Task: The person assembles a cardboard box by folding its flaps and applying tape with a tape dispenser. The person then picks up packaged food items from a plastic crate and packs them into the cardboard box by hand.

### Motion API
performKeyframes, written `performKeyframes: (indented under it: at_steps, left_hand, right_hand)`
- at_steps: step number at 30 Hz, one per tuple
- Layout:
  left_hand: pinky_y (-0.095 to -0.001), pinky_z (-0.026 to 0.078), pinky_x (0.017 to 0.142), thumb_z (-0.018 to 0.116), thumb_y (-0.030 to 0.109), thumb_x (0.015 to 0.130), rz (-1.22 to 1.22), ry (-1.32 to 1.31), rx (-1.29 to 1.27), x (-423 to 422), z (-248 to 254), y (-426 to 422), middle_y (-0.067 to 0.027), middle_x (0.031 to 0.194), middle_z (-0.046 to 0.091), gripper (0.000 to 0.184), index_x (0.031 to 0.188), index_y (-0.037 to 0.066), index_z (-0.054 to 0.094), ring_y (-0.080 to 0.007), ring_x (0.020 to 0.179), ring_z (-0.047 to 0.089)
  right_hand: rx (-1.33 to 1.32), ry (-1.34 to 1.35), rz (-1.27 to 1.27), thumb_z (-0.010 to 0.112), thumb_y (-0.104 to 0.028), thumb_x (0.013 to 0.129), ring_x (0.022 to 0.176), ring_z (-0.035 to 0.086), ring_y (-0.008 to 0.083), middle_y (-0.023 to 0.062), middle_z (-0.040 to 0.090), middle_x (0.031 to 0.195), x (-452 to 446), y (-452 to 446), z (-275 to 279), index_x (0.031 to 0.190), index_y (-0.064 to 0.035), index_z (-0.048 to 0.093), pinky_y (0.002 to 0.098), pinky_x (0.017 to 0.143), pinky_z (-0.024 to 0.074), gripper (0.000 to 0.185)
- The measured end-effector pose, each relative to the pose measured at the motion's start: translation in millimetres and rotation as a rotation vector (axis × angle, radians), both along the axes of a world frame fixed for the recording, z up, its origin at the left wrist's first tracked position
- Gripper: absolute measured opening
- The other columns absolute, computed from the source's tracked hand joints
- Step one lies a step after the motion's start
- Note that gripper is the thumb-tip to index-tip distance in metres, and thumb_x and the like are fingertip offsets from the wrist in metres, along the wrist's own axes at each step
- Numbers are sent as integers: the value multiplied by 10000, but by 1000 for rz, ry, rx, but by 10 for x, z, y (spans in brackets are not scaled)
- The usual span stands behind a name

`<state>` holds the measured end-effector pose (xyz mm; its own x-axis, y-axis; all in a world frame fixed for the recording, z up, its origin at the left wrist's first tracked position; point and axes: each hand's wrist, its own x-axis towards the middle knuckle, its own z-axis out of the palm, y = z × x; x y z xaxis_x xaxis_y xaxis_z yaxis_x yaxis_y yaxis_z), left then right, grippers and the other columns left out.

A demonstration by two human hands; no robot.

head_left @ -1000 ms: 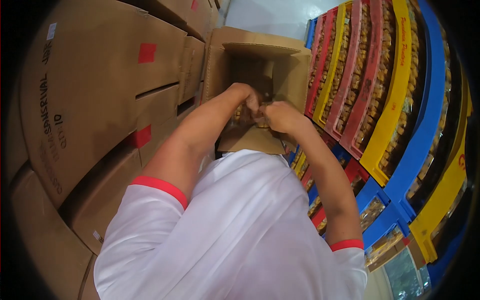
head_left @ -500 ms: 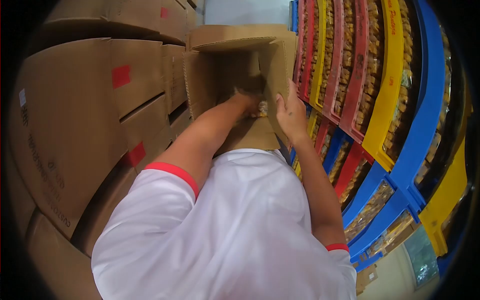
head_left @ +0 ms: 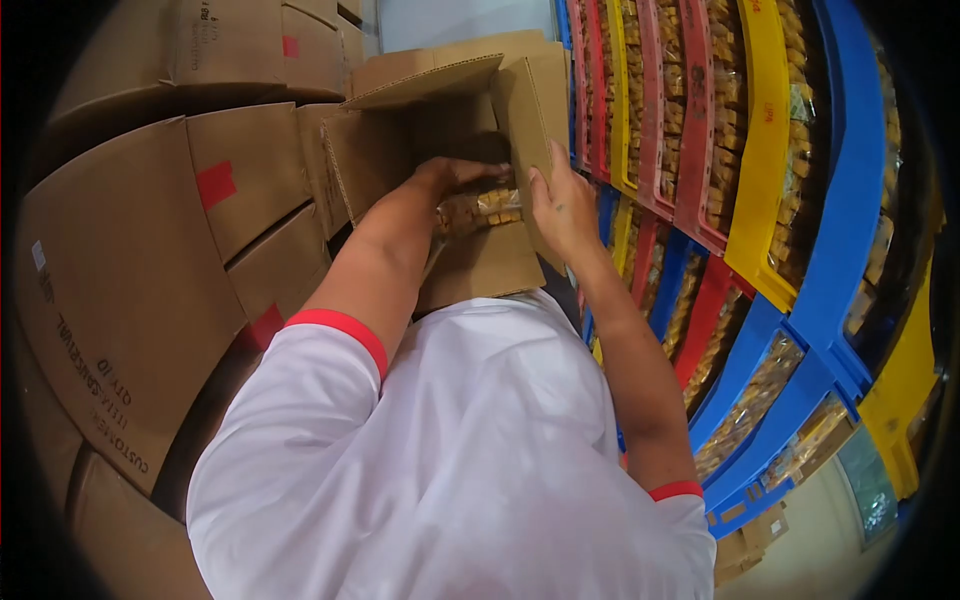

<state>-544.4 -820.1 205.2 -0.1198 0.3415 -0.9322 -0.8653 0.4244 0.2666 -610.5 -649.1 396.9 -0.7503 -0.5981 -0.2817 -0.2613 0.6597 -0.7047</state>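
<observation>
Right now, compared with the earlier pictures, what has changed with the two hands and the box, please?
The right hand has moved outward from beside the left hand and taken hold of the right flap. The left hand has shifted toward the far side of the wrapped packs, so more of them shows. It stays inside the box. The stacked cartons and coloured crates remain at either side.

Even, moderate light falling, seemingly from overhead; white shirt showing brightest, box interior sitting in shadow. Plastic wrapping giving small glints. Fisheye view curving crates at right, black vignette swallowing corners. Fine detail going soft, box printing partly readable.
</observation>
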Motion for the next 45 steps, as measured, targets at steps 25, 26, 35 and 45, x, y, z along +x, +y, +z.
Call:
performKeyframes:
  at_steps: [25, 26, 35, 45]
  left_hand:
    - [-468, 516, 876, 591, 484, 993, -604, 849, -530, -84, 455, -18, -212, 1033, 746, 525, 1154, -1, 714, -395, 1042, 693]
    - [-469, 515, 875, 585, 482, 998, -596, 868, -547, -108, 531, -38, -216, 1033, 745, 527, 1153, -6, 712, -399, 1043, 692]
    - [-451, 512, 849, 538, 453, 1043, -195, 1073, -502, -48, 1837, -29, -220, 986, 748, 534, 1145, -46, 698, -368, 990, 708]
    - [-320, 519, 844, 573, 283, 1032, -100, 1402, 141, 226, 4570, 2708, -126, 956, 754, 407, 1311, -7, 633, -177, 914, 693]
  right_hand:
    - [-141, 229, -65, 655, -242, 942, 1008, 654, 444, 241, 652, 1120, 213, 75, 315, 1488, -73, 457, 521, 891, 525, 605]
    - [-146, 256, -74, 655, -242, 942, 1008, 654, 444, 241, 652, 1120, 235, 206, 531, 1488, -73, 457, 521, 891, 525, 605]
    - [102, 630, 210, 559, -275, 1013, 1013, 667, 314, 141, 658, 1083, 583, 2272, 2564, 1304, -83, 593, 439, 828, 553, 351]
    - [451, 1099, -874, 663, -377, 934, 1118, 633, 418, 226, 664, 1142, 72, 6577, 3044, 1353, -89, 598, 516, 942, 520, 513]
